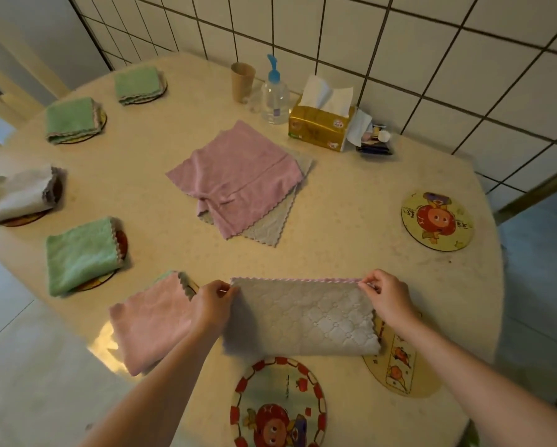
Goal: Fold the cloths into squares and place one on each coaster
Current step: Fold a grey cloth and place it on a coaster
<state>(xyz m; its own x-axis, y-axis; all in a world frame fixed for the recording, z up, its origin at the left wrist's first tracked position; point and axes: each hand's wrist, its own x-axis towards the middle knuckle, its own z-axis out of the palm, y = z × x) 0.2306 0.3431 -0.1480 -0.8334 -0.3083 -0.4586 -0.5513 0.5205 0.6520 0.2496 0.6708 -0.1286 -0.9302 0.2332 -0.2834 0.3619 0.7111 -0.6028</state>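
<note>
A grey quilted cloth (303, 317) with a pink scalloped edge lies folded in half near the table's front. My left hand (211, 304) pinches its far left corner and my right hand (388, 296) pinches its far right corner. The cloth partly covers a coaster (399, 372) at its right. A red-rimmed bare coaster (278, 404) lies just in front, and another bare coaster (437, 221) lies at the right. A folded pink cloth (149, 324) rests on a coaster left of my left hand. Unfolded pink cloth (238, 175) over a grey one lies mid-table.
Folded green cloths (80, 256) (72, 119) (138, 83) and a grey one (20, 195) sit on coasters along the left edge. A paper cup (242, 81), pump bottle (274, 95) and tissue box (320, 125) stand by the tiled wall.
</note>
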